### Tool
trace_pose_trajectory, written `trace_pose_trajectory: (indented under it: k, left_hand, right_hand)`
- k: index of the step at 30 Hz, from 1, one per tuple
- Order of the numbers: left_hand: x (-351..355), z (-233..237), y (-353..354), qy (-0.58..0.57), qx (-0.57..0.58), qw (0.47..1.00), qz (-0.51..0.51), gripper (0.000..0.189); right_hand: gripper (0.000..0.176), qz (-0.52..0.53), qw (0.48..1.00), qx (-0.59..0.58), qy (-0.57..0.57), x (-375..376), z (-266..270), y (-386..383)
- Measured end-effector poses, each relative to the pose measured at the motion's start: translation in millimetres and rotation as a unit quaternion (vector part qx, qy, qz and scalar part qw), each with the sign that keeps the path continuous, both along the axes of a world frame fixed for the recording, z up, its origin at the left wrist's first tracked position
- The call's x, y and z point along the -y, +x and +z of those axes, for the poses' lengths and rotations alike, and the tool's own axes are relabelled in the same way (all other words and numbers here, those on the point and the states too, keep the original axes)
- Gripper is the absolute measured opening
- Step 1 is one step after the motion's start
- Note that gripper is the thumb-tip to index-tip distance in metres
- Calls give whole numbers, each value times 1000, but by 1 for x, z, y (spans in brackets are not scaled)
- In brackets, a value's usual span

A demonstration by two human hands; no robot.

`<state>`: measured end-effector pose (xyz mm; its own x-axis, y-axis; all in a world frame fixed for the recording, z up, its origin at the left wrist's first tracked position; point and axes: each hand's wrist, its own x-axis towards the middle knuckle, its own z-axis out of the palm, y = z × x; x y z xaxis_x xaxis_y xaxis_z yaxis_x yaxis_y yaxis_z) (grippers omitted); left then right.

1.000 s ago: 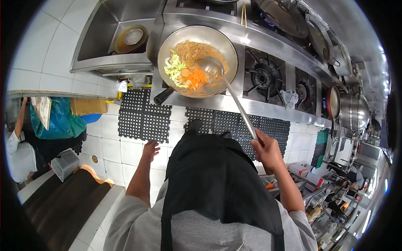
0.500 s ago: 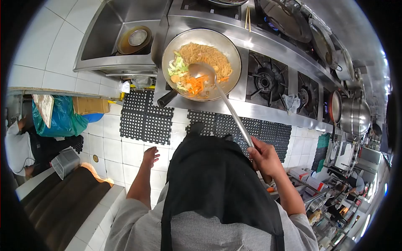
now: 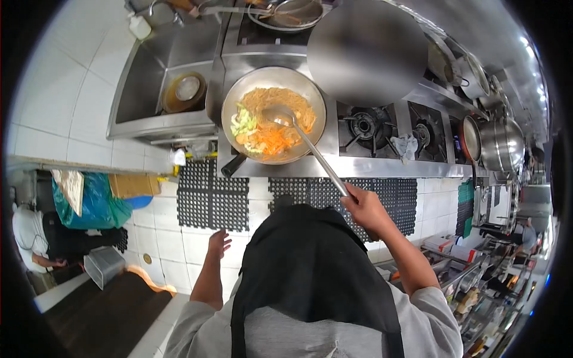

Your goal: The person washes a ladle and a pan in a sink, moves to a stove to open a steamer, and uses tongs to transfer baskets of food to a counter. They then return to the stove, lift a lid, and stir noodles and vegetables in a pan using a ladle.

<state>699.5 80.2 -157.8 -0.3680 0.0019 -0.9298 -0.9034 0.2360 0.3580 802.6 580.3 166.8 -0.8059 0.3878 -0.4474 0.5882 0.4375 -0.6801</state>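
My right hand [image 3: 365, 209] is closed around the handle of a long metal ladle [image 3: 322, 160]. The ladle's bowl rests among the food in a wide wok [image 3: 303, 82] on the stove. Brown thin noodles [image 3: 271, 97] fill the wok's far side. Shredded carrot [image 3: 277, 139] lies at the near side, and chopped pale green cabbage [image 3: 242, 123] on the left. The wok's black handle [image 3: 233, 164] points toward me at the lower left, untouched. My left hand [image 3: 219, 243] hangs over the floor, fingers apart, holding nothing.
Left of the stove is a steel sink [image 3: 132, 98] with a round pan [image 3: 173, 102] inside. A burner [image 3: 365, 125] and a crumpled cloth [image 3: 406, 146] are to the wok's right. Black rubber mats [image 3: 213, 197] cover the tiles. Another person [image 3: 36, 232] is at far left.
The view has tilted up, showing more behind the stove. My right hand has moved forward, toward the stove, with the ladle. The ladle's bowl stays in the food. My left hand remains open.
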Motion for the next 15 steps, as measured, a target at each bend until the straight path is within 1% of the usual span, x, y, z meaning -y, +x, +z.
trace_pose_trajectory:
  k: [1, 4, 5, 8, 9, 10, 12, 13, 14, 15]
  left_hand:
    - [1, 3, -3, 1, -4, 1000, -1, 54]
    - [8, 6, -9, -2, -10, 1000, 9, 48]
    - [10, 4, -12, -3, -3, 1000, 3, 46]
    - [7, 4, -16, 2, -17, 1000, 7, 35]
    - [6, 2, -21, 8, -11, 1000, -3, 28]
    - [3, 3, -24, 15, -9, 1000, -8, 22]
    - [-5, 5, -32, 4, -12, 1000, -13, 21]
    - [-11, 8, -37, 6, -8, 999, -33, 22]
    - [-15, 11, -42, 9, -2, 999, -30, 22]
    - [-9, 1, -48, 37, -2, 998, -53, 23]
  right_hand:
    - [46, 35, 997, -25, 59, 0, 3, 1]
    - [47, -15, 999, -41, 26, 3, 10, 6]
    - [48, -29, 998, -40, 35, 4, 10, 6]
    - [49, -51, 994, -92, 29, 8, -7, 14]
    - [49, -21, 997, -70, 35, 4, -7, 18]
    - [48, -1, 995, -82, 49, 2, -7, 22]
    - [46, 38, 991, -105, 78, 2, -8, 32]
    - [45, 57, 987, -115, 93, 2, -8, 34]
    - [46, 72, 982, -111, 136, 1, -9, 30]
    - [47, 82, 975, -104, 181, 2, -4, 19]
